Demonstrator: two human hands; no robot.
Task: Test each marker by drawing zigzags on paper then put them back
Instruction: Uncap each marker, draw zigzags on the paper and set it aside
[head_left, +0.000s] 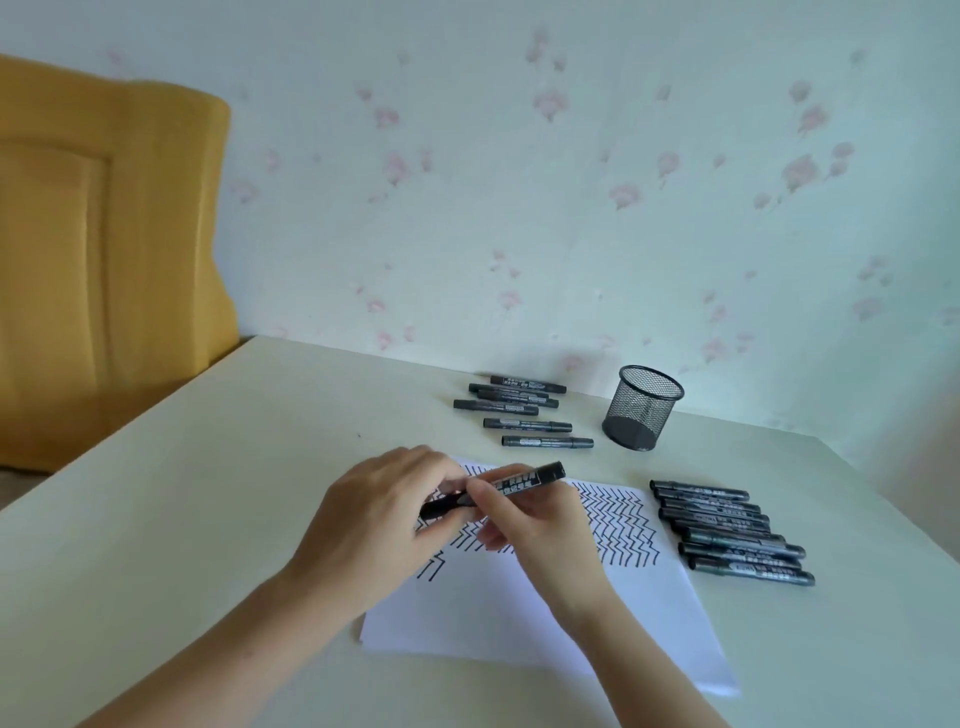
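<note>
Both hands hold one black marker (519, 483) level above the white paper (545, 613). My left hand (384, 514) grips its left end, where the black cap sits. My right hand (530, 525) pinches the barrel near the middle. Rows of black zigzags (618, 525) cover the paper's upper part, partly hidden by my hands. Several markers (524, 410) lie in a loose group at the back of the table. Several more (727, 530) lie side by side right of the paper.
An upright black mesh pen cup (643, 415) stands at the back right, near the wall. The cream table (208, 493) ends at the left, where a yellow chair back (104, 249) rises. The floral wall is close behind the table.
</note>
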